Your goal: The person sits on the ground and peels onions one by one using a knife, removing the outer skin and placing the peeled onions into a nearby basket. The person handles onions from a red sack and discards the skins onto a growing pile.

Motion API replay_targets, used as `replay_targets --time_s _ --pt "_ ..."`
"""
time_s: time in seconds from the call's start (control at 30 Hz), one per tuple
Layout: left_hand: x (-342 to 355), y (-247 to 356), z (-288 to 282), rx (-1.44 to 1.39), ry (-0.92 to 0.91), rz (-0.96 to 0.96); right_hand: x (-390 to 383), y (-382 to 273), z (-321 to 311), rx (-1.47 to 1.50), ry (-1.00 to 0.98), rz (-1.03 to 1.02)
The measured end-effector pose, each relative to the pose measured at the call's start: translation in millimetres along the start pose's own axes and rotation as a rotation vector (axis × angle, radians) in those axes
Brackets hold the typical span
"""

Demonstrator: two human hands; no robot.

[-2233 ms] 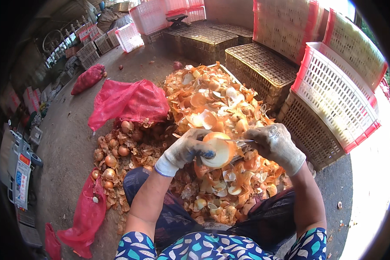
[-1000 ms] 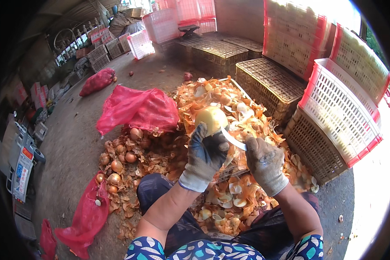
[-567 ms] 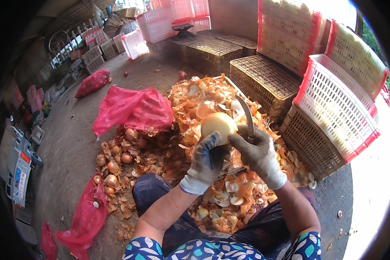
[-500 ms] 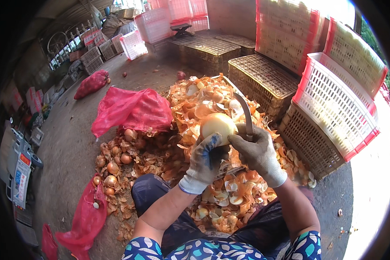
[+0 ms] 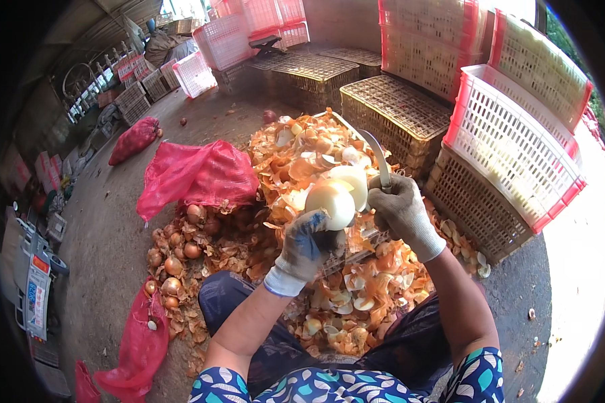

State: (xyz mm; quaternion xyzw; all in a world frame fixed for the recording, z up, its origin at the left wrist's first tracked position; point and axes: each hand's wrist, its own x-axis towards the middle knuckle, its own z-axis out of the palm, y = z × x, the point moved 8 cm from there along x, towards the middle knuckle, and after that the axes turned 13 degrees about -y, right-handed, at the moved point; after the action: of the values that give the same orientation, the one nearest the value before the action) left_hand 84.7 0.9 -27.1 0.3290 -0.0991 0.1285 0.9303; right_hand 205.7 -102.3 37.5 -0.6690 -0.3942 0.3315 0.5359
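Left hand (image 5: pixel 300 250): gloved, blue-stained about the thumb; fingers (image 5: pixel 310 222) are wrapping the near side of the peeled onion (image 5: pixel 331 204).
Onion: is showing smooth and pale, held up above the heap of peelings (image 5: pixel 292 158).
Right hand (image 5: pixel 402 209): gloved, fingers (image 5: pixel 384 201) curling snugly around the knife (image 5: pixel 378 156); the handle is hiding inside the grip.
Blade: is curving up and leftward from the fist, standing clear of the onion.
White piece (image 5: pixel 353 183): is sitting just behind the onion, on the right hand's side (whether the right fingers are also pinching it, I cannot tell).
Peelings: are spreading under both hands and down between the legs (image 5: pixel 236 316), orange skins mixing with white scraps.
Whole onions (image 5: pixel 173 266): are lying on the floor (image 5: pixel 107 235) to the left, among dry skins.
Mesh bags: one pinkish-red bag (image 5: pixel 208 176) is draping over the onions' far end; another (image 5: pixel 138 346) is lying flattened nearer the person.
Crates: a white-and-red crate (image 5: pixel 511 142) is standing on a brown crate (image 5: pixel 476 209) at right.
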Motion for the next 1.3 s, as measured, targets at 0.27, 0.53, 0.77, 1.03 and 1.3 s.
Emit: replay_targets --time_s 0.27,0.53,0.77,1.03,1.3 --pt "-3 5 9 0.045 0.04 -0.074 -19 -26 -2 -0.097 -0.031 -0.27" --pt "-3 17 24 0.433 0.053 -0.154 -28 -39 13 -0.227 -0.079 -0.401" --pt "-9 24 21 0.509 0.12 -0.201 -24 -16 11 -0.055 -0.26 -0.055" --pt "-15 24 8 0.762 0.116 -0.254 -27 -11 15 -0.01 -0.22 0.105" --pt "-17 25 17 0.822 0.086 -0.303 -20 -1 29 -0.285 -0.254 -0.12"
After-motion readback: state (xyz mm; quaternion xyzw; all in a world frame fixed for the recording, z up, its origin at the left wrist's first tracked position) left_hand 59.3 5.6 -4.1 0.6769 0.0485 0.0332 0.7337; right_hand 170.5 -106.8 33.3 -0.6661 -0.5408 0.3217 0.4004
